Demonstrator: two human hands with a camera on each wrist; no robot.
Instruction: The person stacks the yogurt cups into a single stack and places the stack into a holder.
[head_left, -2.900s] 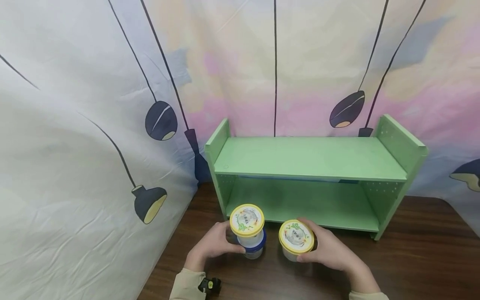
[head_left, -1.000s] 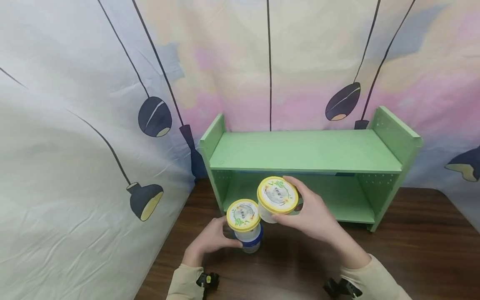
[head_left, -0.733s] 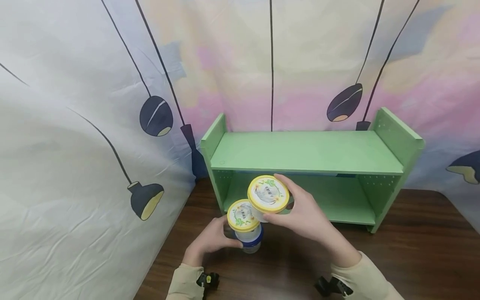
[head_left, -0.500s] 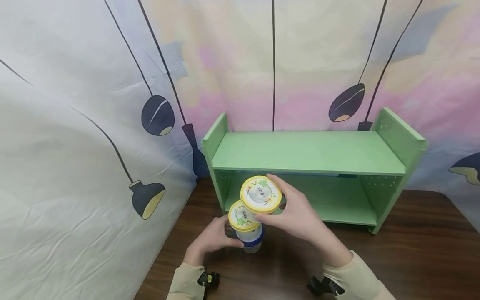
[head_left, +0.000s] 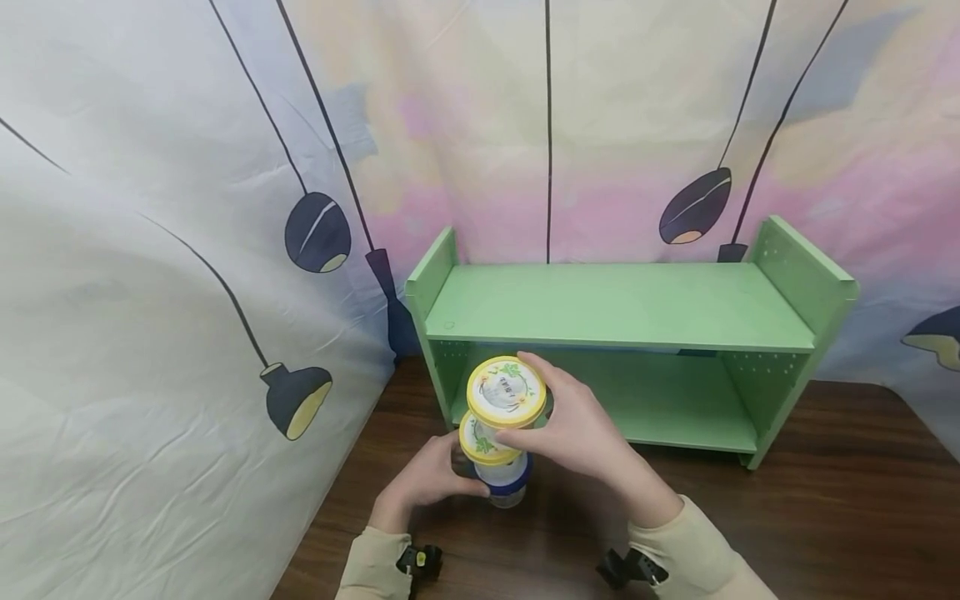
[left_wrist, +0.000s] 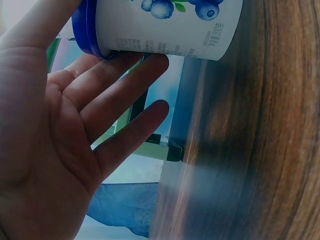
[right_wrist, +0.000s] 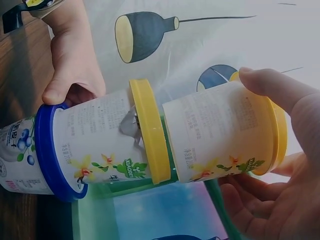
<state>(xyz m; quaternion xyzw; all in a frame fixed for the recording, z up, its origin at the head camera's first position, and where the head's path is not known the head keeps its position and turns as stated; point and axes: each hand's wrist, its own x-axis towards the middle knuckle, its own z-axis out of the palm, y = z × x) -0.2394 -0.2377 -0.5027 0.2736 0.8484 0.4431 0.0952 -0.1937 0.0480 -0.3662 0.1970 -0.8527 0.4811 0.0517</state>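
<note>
A yogurt tub with a blue lid (right_wrist: 17, 160) and blueberry print stands on the table. On top of it sits a yellow-lidded yogurt tub (right_wrist: 95, 140), partly covered in the head view. My left hand (head_left: 424, 477) grips the lower tub around its blue lid, thumb on the near side. Above the stack, my right hand (head_left: 581, 429) holds a second yellow-lidded tub (right_wrist: 215, 135) between thumb and fingers. In the right wrist view a narrow gap separates that tub's base from the yellow lid below, and it is slightly tilted relative to the stack.
Just behind the tubs stands a green two-tier shelf (head_left: 622, 304) on the dark wooden table (head_left: 847, 500). A cloth backdrop with printed lamps (head_left: 300, 400) hangs behind and to the left. Black straps with small devices (head_left: 420, 562) sit on the wrists.
My right hand lifted its yellow-lidded tub from beside the stack and carried it left, over the stack, then slightly lower. My left hand kept its grip on the blue-lidded tub.
</note>
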